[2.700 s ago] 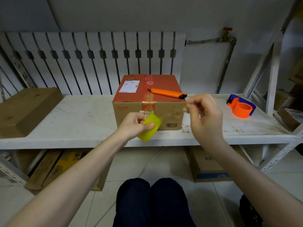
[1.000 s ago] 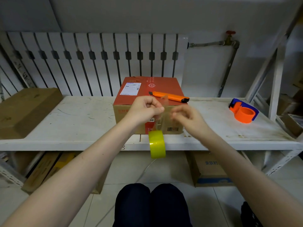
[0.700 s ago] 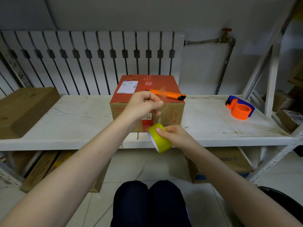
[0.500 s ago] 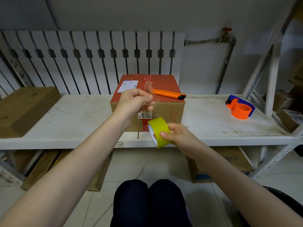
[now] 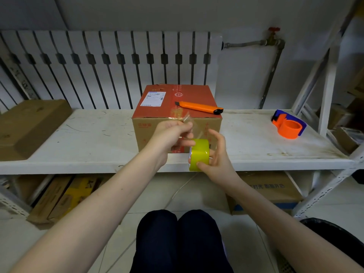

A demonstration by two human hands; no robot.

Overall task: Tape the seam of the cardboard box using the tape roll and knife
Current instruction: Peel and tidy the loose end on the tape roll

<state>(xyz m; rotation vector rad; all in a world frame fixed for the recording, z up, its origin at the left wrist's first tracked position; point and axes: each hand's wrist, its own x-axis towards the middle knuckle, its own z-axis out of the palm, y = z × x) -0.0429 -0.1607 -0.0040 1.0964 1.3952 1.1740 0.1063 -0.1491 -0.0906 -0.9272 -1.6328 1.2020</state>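
Observation:
A cardboard box [image 5: 157,133] with a red top stands on the white shelf [image 5: 88,142]. An orange utility knife [image 5: 199,107] lies on the box's top near its right edge. In front of the box, my right hand [image 5: 215,160] holds a yellow-green tape roll [image 5: 199,154] with thumb below and fingers spread behind it. My left hand [image 5: 171,136] pinches the clear free end of the tape [image 5: 187,118], pulled up a short way from the roll. The hands hide part of the box's front face.
An orange and blue tape dispenser [image 5: 288,127] sits on the shelf at the right. A brown carton [image 5: 25,127] lies at the left. A radiator [image 5: 110,66] lines the wall behind. More boxes [image 5: 271,192] lie under the shelf; a shelf upright [image 5: 327,85] stands right.
The roll went from my left hand to hanging by its tape end, then into my right hand. My left hand now holds the free end lower, closer to the roll.

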